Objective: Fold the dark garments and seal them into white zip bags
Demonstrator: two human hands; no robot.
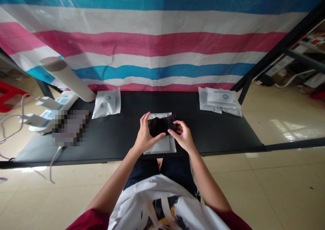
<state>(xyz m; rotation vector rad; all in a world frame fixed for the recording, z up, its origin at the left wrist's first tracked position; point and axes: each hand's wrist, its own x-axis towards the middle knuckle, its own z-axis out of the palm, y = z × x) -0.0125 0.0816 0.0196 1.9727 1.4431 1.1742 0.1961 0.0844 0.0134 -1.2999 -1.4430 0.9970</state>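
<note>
White shirt (132,203); beyond, black bundle (159,124) between left hand (144,136), spread wide, and right hand (185,136), pinching edge.

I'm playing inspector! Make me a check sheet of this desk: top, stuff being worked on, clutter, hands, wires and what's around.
Surface: black tabletop, matte-looking.
Things in hand: soft-looking black item above a flat whitish bag.
Clutter: one white packet left; overlapping white packets right; pale cylinder, leaning in this view; pixelated object, unreadable.
Hands: left hand spread at the black item's left end; right hand with fingers at its right end, grip unclear.
Cables: white cable hanging over the front edge by the pixelated object; power strip with plugs in it.
Surroundings: striped sheet behind, tiled floor below.
</note>
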